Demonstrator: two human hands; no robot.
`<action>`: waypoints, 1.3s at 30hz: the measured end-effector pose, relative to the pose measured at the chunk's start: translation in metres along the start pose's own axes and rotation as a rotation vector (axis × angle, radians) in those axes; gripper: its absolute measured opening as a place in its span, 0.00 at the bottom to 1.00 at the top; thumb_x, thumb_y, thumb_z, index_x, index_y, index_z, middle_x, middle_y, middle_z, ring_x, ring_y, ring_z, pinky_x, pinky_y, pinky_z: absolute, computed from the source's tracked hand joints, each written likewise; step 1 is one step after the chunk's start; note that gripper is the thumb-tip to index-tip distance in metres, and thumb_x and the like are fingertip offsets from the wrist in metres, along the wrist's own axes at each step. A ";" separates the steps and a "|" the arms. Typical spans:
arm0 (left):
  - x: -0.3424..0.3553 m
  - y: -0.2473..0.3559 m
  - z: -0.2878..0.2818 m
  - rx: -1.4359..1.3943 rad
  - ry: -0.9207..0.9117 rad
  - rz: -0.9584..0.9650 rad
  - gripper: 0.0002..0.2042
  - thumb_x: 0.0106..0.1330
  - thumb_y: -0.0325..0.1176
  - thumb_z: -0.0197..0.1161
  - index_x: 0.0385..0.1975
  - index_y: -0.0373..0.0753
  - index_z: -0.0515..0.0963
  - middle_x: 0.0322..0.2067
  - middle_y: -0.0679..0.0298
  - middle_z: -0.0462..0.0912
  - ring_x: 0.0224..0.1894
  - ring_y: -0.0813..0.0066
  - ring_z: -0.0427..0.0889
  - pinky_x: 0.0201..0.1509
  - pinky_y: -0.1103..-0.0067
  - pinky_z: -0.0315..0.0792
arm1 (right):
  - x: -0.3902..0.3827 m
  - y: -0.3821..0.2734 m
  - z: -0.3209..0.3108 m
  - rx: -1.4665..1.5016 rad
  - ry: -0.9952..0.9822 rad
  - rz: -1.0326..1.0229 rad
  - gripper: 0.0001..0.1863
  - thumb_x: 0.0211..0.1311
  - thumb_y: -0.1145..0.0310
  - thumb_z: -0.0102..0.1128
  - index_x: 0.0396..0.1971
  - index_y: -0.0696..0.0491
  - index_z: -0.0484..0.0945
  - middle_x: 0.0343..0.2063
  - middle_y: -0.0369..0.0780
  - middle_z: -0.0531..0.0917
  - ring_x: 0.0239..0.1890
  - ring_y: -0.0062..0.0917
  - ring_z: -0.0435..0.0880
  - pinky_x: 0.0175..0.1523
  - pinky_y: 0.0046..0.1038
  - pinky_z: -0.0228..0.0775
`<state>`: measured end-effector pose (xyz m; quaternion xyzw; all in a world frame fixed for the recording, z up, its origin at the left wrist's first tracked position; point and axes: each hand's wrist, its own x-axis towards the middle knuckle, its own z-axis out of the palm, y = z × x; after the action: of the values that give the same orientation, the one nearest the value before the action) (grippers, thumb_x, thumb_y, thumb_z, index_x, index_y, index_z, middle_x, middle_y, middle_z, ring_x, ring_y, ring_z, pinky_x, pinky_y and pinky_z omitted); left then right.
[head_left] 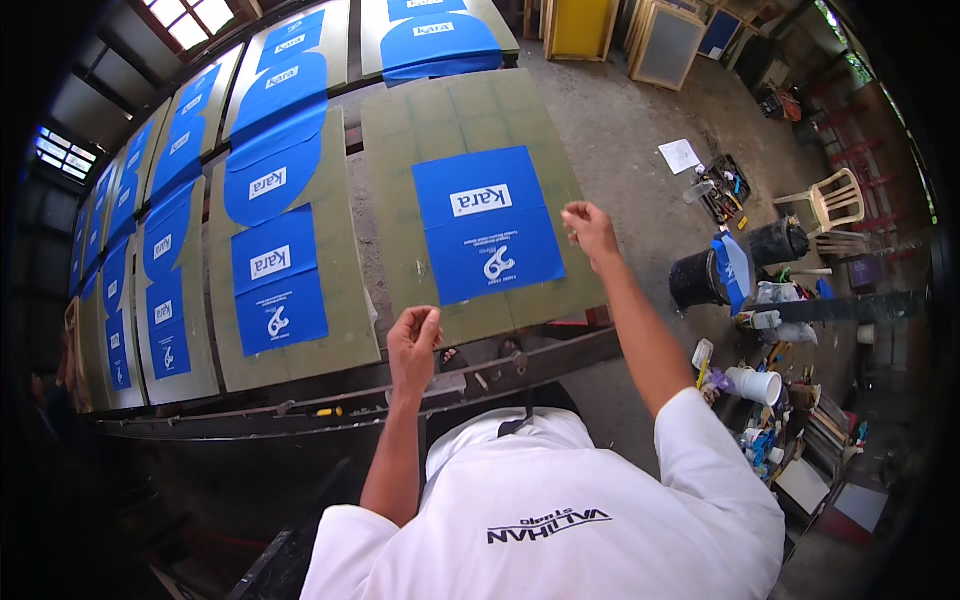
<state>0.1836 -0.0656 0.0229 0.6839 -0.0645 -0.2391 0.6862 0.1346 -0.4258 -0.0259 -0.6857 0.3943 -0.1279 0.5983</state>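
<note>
A blue printed fabric piece (480, 250) with white print lies flat on a large olive-grey board (385, 200) in front of me, a crease running across its middle. My left hand (413, 342) hovers by the board's near edge, just off the fabric's near left corner, its fingers curled in against the thumb. Beyond the fabric's right edge, over the board's right side, is my right hand (590, 232), with fingers bent and fingertips close together. Nothing shows in either hand, and no cloth is lifted toward them.
More boards with blue printed pieces (270, 265) stand in rows to the left and at the back. A dark rail (300, 425) runs along the near side. Black buckets (695, 280), a plastic chair (835, 200), a white bucket (755, 385) and framed screens (665, 45) are on the right.
</note>
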 end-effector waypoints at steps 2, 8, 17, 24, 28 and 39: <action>0.006 -0.003 0.019 -0.010 0.012 -0.048 0.08 0.69 0.32 0.59 0.36 0.33 0.77 0.23 0.70 0.76 0.25 0.86 0.72 0.29 0.87 0.67 | 0.067 -0.003 -0.001 -0.256 0.045 -0.116 0.14 0.59 0.67 0.63 0.44 0.54 0.77 0.38 0.36 0.83 0.38 0.21 0.81 0.42 0.26 0.74; -0.031 -0.013 0.038 -0.020 0.232 -0.179 0.07 0.70 0.30 0.58 0.38 0.33 0.77 0.23 0.68 0.77 0.24 0.85 0.74 0.29 0.87 0.68 | 0.179 -0.007 0.047 -0.739 0.125 -0.416 0.21 0.52 0.71 0.64 0.49 0.51 0.76 0.48 0.40 0.82 0.49 0.34 0.81 0.55 0.34 0.72; -0.003 -0.012 0.046 -0.068 0.332 -0.182 0.07 0.69 0.30 0.58 0.38 0.32 0.77 0.23 0.69 0.77 0.24 0.86 0.73 0.30 0.87 0.68 | 0.191 -0.018 0.063 -0.721 0.013 -0.406 0.17 0.52 0.73 0.64 0.44 0.52 0.79 0.38 0.41 0.84 0.45 0.36 0.82 0.52 0.35 0.74; 0.036 -0.007 0.032 -0.011 0.226 -0.155 0.07 0.69 0.30 0.59 0.37 0.32 0.77 0.25 0.70 0.77 0.26 0.87 0.72 0.31 0.86 0.67 | 0.211 -0.031 0.065 -0.944 -0.127 -0.287 0.12 0.54 0.67 0.63 0.39 0.53 0.80 0.37 0.42 0.84 0.44 0.38 0.82 0.52 0.36 0.73; 0.088 0.006 0.024 0.066 0.173 -0.052 0.07 0.68 0.30 0.59 0.37 0.31 0.77 0.24 0.69 0.77 0.27 0.86 0.72 0.32 0.86 0.67 | 0.212 -0.030 0.060 -0.981 -0.209 -0.358 0.11 0.57 0.64 0.61 0.37 0.53 0.77 0.36 0.44 0.83 0.44 0.40 0.81 0.50 0.39 0.72; 0.306 0.002 0.038 1.157 -0.137 0.534 0.23 0.56 0.31 0.67 0.54 0.42 0.73 0.55 0.58 0.75 0.62 0.57 0.68 0.68 0.63 0.58 | 0.081 -0.101 0.036 -0.772 -0.445 -0.695 0.06 0.64 0.69 0.55 0.36 0.55 0.74 0.34 0.45 0.82 0.40 0.43 0.80 0.45 0.39 0.70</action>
<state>0.4369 -0.2280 -0.0457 0.8873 -0.3948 -0.0296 0.2366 0.2505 -0.4588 0.0341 -0.9548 0.0277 -0.0164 0.2953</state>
